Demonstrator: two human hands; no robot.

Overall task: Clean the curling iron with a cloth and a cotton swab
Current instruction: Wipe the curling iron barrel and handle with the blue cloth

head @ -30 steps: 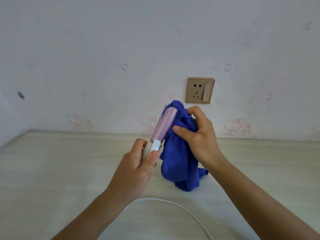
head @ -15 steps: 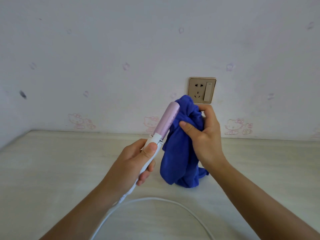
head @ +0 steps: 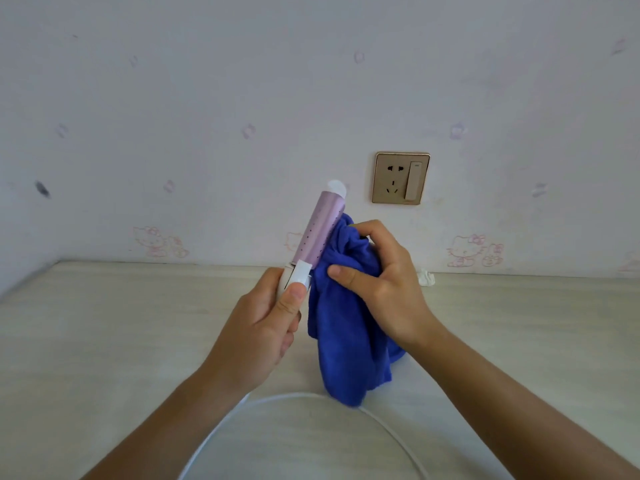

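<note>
My left hand (head: 266, 327) grips the white handle of the curling iron, thumb on its white clip. The lilac barrel (head: 320, 228) with a white tip points up and slightly right, above the table. My right hand (head: 381, 282) holds a bunched blue cloth (head: 349, 341) against the right side of the barrel's lower part; the cloth hangs down to the table. The upper barrel and tip are uncovered. No cotton swab is visible.
The iron's white cord (head: 311, 400) loops across the pale wooden table (head: 104, 341) near me. A gold wall socket with switch (head: 401, 177) sits on the wall behind. A small white object (head: 426, 277) lies at the table's back edge.
My right hand has slid the cloth down the barrel from the tip toward the handle, uncovering the upper barrel and white tip. The left hand has shifted slightly.
</note>
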